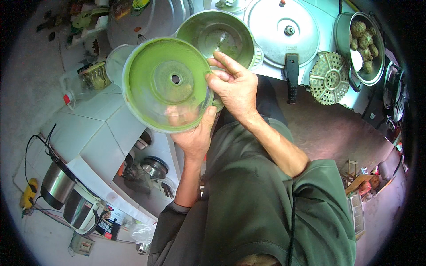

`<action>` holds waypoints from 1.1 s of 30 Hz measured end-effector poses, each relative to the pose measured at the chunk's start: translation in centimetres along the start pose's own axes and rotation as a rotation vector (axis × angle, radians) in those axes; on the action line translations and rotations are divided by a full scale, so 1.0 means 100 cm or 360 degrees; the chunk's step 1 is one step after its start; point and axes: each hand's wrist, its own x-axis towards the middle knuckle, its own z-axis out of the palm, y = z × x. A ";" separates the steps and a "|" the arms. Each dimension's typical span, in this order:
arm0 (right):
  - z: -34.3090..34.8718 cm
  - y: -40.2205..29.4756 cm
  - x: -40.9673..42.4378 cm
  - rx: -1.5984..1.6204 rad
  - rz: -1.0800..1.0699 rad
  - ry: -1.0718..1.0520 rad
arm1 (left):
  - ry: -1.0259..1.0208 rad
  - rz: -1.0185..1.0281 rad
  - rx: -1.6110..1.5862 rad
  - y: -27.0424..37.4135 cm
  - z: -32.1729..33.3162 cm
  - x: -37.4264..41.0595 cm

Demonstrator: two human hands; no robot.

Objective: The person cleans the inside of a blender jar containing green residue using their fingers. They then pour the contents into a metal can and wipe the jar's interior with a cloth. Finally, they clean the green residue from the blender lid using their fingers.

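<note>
My left hand (pixel 194 138) grips a clear plastic food-processor-type bowl (pixel 146 96) by its lower right rim, and its fingers show through the wall. Green paste coats the inside, around a hole in the middle of the base. At the right rim, my right hand (pixel 234 88) touches the edge with its thumb, fingers partly extended and green at the tips. Whether it grips the rim I cannot tell. Just behind the bowl stands a metal pot (pixel 244 36) with green residue inside. A translucent plastic piece (pixel 114 63) sticks out at the bowl's left; how they join is hidden.
A pressure-cooker lid (pixel 269 30) and a perforated steamer plate (pixel 327 86) lie right of the pot. Farther right, a pot (pixel 342 43) holds several brown tubers (pixel 365 40). A tiled counter (pixel 96 123) runs left, with a steel kettle (pixel 56 186) and clear jug (pixel 81 89).
</note>
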 end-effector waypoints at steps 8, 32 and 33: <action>0.005 -0.009 -0.003 0.0010 -0.0065 -0.0056 | -0.0124 0.0225 0.0530 0.027 -0.020 0.004; 0.003 -0.004 0.012 0.0009 -0.0035 -0.0197 | -0.0201 -0.0042 0.0075 0.062 -0.044 0.022; 0.003 -0.004 0.013 0.0005 -0.0040 -0.0197 | -0.0193 -0.0062 0.0038 0.065 -0.042 0.024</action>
